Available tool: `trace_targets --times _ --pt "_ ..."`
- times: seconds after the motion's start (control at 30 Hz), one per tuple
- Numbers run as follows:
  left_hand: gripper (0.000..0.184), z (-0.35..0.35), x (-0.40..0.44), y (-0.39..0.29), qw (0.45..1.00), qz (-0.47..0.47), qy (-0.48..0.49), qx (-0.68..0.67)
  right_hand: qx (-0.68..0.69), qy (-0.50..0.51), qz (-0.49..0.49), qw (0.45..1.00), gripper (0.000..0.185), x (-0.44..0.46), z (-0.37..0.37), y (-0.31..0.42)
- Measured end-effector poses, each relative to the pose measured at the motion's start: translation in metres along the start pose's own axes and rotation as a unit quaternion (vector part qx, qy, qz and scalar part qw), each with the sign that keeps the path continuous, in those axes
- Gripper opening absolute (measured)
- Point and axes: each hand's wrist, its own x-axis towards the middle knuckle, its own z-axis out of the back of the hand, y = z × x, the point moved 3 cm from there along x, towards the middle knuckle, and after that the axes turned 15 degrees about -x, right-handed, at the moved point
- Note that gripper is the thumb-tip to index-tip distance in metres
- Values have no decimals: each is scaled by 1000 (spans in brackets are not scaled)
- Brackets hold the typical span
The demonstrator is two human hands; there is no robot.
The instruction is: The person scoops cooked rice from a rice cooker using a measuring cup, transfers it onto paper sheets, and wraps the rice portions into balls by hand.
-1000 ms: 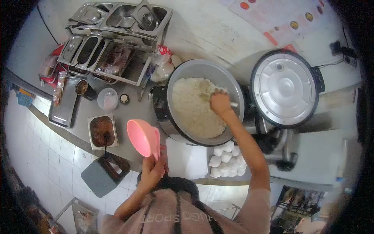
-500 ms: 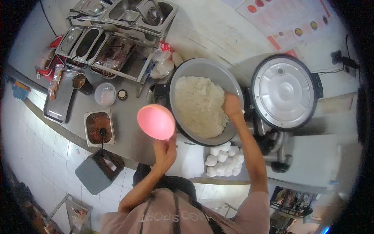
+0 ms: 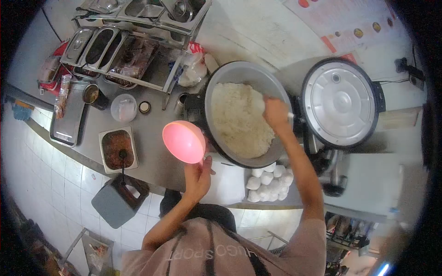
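At seven o'clock, my left hand (image 3: 198, 179) is wrapped around the handle of a pink scoop (image 3: 184, 141), mostly hiding that handle; the bowl points to nine. White bundles (image 3: 267, 184) sit between four and five. At one o'clock, an open pot (image 3: 248, 70) holds rice (image 3: 237, 122). Over it, at two, my right hand (image 3: 276, 114) grips a white-handled utensil (image 3: 290, 115), its far end blurred against the rice. Steel pans (image 3: 143, 9) at eleven are cut off above.
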Motion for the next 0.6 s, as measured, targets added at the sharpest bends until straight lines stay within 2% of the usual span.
trace_targets --times 0.03,0.1,0.17,0.23,0.3,0.37,0.43,0.47,0.5,0.57,0.6 --pt "26 -1 -4 1 1000 0 1 -1 -38 -15 -34 999 17 4 -2 -7" --pt "20 -1 -2 -1 1000 -2 6 -1 -28 -8 -43 999 18 -8 -11 -4" --pt "12 -3 -7 1 999 34 29 24 -21 7 -40 999 20 -16 -14 -3" --pt "13 -3 -4 2 999 33 9 -5 49 61 -66 995 24 -24 -14 -14" --pt "16 -3 -4 7 997 39 33 53 65 47 -60 995 25 -36 -20 -14" --pt "19 -5 -5 7 998 38 27 43 78 33 -56 995 26 -52 -25 -14" --pt "21 -4 -6 10 998 35 23 38 177 73 -45 980 28 -66 -10 9" --pt "18 0 -5 15 996 45 53 52 177 75 -51 980 28 -72 2 19" --pt "30 2 -5 19 993 54 84 66 173 89 -30 981 27 -77 15 31" --pt "31 4 -5 21 991 64 90 75 168 101 -11 981 27 -87 22 57" --pt "31 4 -6 21 989 73 92 85 179 100 31 978 27 -96 23 74"
